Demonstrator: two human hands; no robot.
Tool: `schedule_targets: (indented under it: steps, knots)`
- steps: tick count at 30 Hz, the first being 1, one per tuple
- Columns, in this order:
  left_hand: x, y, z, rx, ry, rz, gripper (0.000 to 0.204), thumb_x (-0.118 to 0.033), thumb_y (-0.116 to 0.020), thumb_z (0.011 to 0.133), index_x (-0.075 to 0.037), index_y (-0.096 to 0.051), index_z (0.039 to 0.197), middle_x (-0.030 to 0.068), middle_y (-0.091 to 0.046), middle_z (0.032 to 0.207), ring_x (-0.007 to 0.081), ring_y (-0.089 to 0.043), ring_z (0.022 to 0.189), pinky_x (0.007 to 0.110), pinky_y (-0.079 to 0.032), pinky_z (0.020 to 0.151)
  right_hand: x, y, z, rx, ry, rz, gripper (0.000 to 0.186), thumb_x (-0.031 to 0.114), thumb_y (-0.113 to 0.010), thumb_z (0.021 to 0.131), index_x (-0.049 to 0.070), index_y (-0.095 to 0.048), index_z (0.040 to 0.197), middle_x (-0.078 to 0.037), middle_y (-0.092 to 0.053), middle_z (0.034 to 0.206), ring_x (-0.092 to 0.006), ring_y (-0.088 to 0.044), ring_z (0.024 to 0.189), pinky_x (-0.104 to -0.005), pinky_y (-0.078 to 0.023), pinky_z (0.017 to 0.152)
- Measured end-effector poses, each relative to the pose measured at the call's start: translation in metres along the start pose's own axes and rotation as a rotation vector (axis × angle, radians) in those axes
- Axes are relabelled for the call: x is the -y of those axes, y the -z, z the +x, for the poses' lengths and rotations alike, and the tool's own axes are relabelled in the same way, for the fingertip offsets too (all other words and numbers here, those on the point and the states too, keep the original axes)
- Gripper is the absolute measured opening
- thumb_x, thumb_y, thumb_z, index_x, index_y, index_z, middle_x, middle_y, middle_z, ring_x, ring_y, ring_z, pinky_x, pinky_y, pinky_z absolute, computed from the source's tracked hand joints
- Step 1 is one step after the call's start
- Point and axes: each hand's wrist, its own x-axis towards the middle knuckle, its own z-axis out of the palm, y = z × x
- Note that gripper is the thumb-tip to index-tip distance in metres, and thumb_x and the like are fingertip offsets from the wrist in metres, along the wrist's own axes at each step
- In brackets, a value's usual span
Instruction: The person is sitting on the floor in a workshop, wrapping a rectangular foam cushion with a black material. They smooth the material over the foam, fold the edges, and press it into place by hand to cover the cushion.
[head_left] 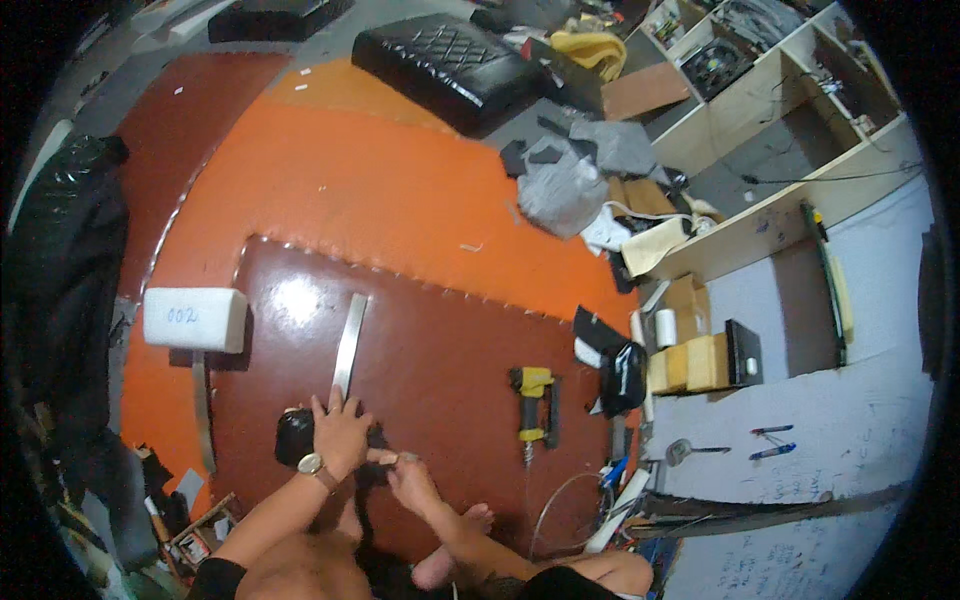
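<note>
My left hand [342, 435], with a watch on its wrist, lies with fingers spread, palm down, on a dark piece. Its fingertips reach the near end of a flat silver metal strip [350, 345], which looks like a ruler. Just left of that hand sits a shiny black padded piece [293, 438]; how far it runs under my palm is hidden. Close by on the right, my right hand [414, 486] has its fingers drawn together beside the left thumb. Whatever they may pinch is too small to make out.
A yellow-and-black air nail gun [534, 405] lies to the right on the brown floor mat [450, 350]. At left stands a white block [195, 320] above another metal strip [204, 420]. A black quilted cushion [450, 70], grey plastic bags [562, 190] and wooden shelving [770, 195] are farther off.
</note>
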Motion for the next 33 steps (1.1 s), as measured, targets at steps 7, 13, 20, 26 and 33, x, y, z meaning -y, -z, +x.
schedule_targets:
  steps: [7,13,20,26,33]
  knots:
    - [0.011,-0.026,0.003,-0.033,0.002,0.066,0.078,-0.080,-0.076,0.068,-0.025,-0.078,0.123,0.0130,-0.061,0.142,0.0464,-0.035,0.153,0.078,-0.022,0.120,0.012,0.048,0.015,0.192,0.160,-0.583,0.026,0.017,-0.064,0.094,0.012,-0.073,0.118,-0.010,-0.072,0.111,-0.0323,-0.065,0.108,-0.0483,-0.055,0.086]
    - [0.005,-0.019,0.002,-0.079,0.003,0.070,0.086,-0.079,-0.076,0.071,-0.016,-0.072,0.130,0.0157,-0.055,0.152,0.0454,-0.034,0.154,0.073,-0.023,0.122,0.026,0.082,0.077,0.153,0.389,-0.692,0.032,0.017,-0.065,0.093,0.015,-0.074,0.123,-0.004,-0.072,0.113,-0.0260,-0.060,0.115,-0.0440,-0.052,0.090]
    - [0.025,0.022,-0.043,-0.745,0.156,-0.644,0.063,-0.040,-0.085,0.088,0.001,-0.061,0.130,0.0203,-0.052,0.150,0.0391,-0.044,0.144,0.050,-0.034,0.122,0.070,0.084,0.149,0.131,0.690,-0.641,0.048,0.019,-0.061,0.097,0.016,-0.062,0.145,-0.006,-0.057,0.152,-0.0308,-0.045,0.147,-0.0521,-0.041,0.118]
    - [0.087,-0.061,-0.115,-0.517,0.815,-1.208,0.054,-0.046,-0.047,0.113,0.002,-0.055,0.136,0.0174,-0.058,0.132,0.0277,-0.057,0.117,0.041,-0.045,0.104,0.084,0.067,0.170,0.315,0.622,-0.764,0.063,0.030,-0.073,0.092,0.018,-0.056,0.152,-0.001,-0.049,0.163,-0.0329,-0.041,0.152,-0.0579,-0.033,0.125]
    - [0.090,-0.007,-0.013,-0.408,0.456,-1.099,0.078,-0.058,-0.031,0.114,0.004,-0.031,0.161,0.0307,-0.051,0.153,0.0416,-0.046,0.145,0.046,-0.035,0.121,0.071,0.080,0.147,0.151,0.268,-0.690,0.044,0.036,-0.075,0.092,0.007,-0.068,0.125,-0.013,-0.068,0.127,-0.0331,-0.061,0.124,-0.0502,-0.046,0.105]
